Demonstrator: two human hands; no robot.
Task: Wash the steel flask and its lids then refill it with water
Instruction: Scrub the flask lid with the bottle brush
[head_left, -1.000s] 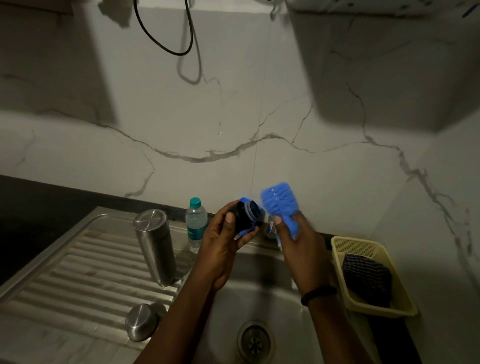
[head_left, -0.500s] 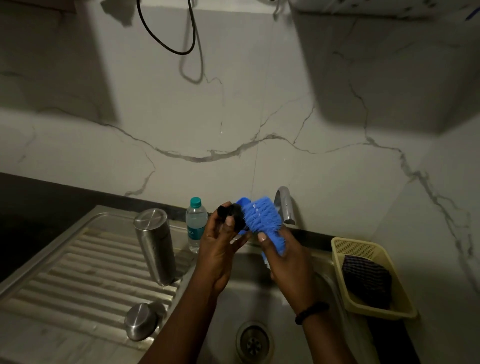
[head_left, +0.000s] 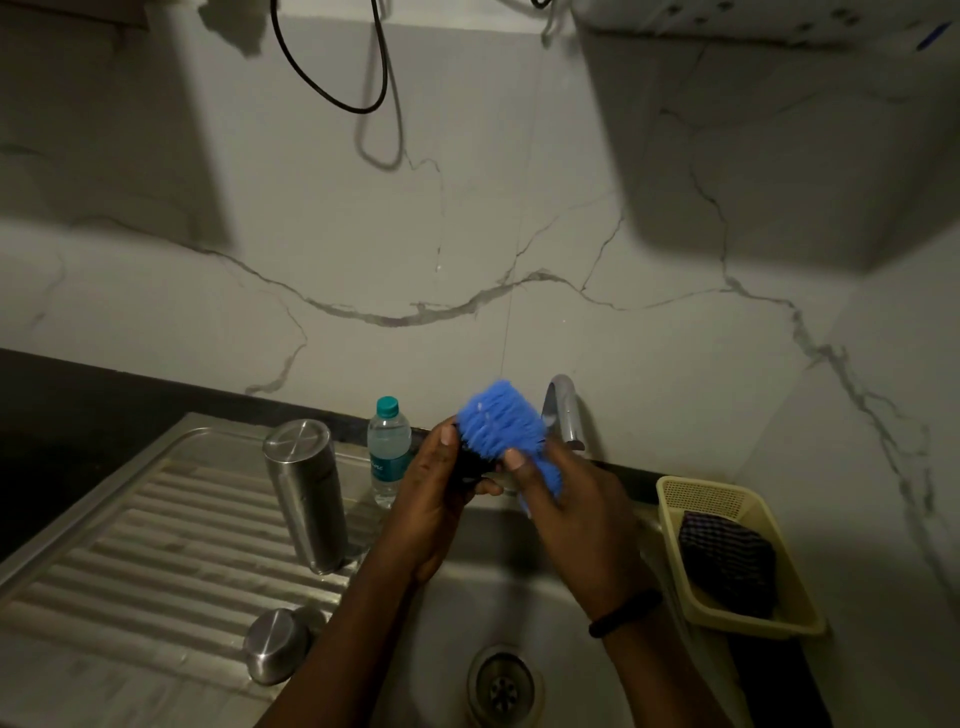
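Note:
My left hand grips a small black inner lid above the sink basin. My right hand holds a blue bristle brush pressed against that lid, so most of the lid is hidden. The steel flask stands upside down on the ribbed drainboard, left of my hands. A round steel outer lid rests on the drainboard near its front edge.
A clear water bottle with a teal cap stands behind the flask. The tap rises behind my hands. A yellow basket holding a dark checked cloth sits right of the sink. The drain lies below.
The brush swung from apart on the right onto the black lid and now covers it. Both hands stayed above the basin.

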